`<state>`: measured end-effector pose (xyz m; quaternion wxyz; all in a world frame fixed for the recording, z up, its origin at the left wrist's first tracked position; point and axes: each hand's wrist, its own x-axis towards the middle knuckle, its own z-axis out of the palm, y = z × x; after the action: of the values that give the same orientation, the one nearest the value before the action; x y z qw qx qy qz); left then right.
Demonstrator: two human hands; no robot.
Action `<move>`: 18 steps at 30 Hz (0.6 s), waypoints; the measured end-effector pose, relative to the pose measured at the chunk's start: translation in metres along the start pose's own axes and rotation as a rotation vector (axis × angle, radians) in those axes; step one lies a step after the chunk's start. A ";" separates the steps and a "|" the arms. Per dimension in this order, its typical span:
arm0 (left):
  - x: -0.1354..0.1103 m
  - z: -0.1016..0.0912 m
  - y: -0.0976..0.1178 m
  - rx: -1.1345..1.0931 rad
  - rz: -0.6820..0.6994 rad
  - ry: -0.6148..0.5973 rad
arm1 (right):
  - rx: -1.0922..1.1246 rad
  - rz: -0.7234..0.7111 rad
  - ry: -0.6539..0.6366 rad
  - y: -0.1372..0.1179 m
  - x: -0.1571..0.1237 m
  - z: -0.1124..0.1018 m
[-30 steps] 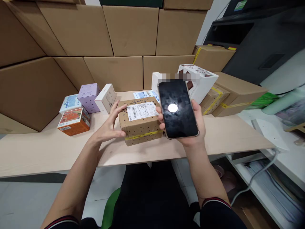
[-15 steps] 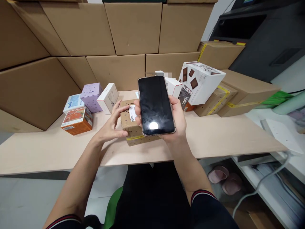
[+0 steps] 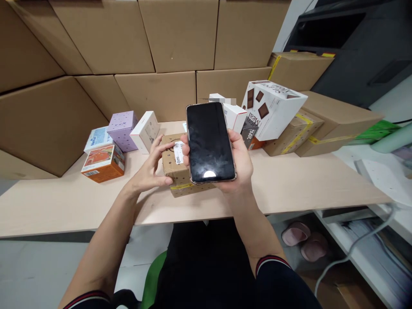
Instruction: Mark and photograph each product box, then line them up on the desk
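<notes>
While the left hand [image 3: 146, 171] is clasping the small brown cardboard parcel [image 3: 174, 169] by its left end on the pale wooden desk [image 3: 289, 184], the right hand [image 3: 240, 165] is closing its fingers [image 3: 184, 161] around a black smartphone [image 3: 210, 141], long axis pointing away, just over the parcel's right half.

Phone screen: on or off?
Looks off: the phone in the right hand shows an all-black screen, only a glare spot near its bottom edge.

place: small parcel-packing office | wall of stacked cardboard cartons [image 3: 180, 36] | plywood desk [image 3: 289, 184] strewn with small product boxes [image 3: 103, 161] and taped parcels [image 3: 291, 135] | black printer [image 3: 350, 51] | slippers [image 3: 304, 240] under shelf
</notes>
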<state>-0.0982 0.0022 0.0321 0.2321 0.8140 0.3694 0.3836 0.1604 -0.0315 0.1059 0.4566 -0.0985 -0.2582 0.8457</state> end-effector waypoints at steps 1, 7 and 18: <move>0.000 0.000 0.000 0.002 0.001 0.001 | -0.001 0.006 -0.004 0.000 0.000 0.001; 0.001 -0.001 0.003 -0.003 -0.018 -0.019 | 0.022 0.039 -0.018 -0.001 0.001 0.001; 0.000 0.000 0.003 -0.028 -0.020 -0.016 | -0.011 0.054 -0.026 -0.002 0.003 -0.003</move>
<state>-0.0970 0.0005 0.0337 0.2501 0.8099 0.3703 0.3799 0.1610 -0.0271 0.1042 0.4296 -0.0967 -0.2659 0.8575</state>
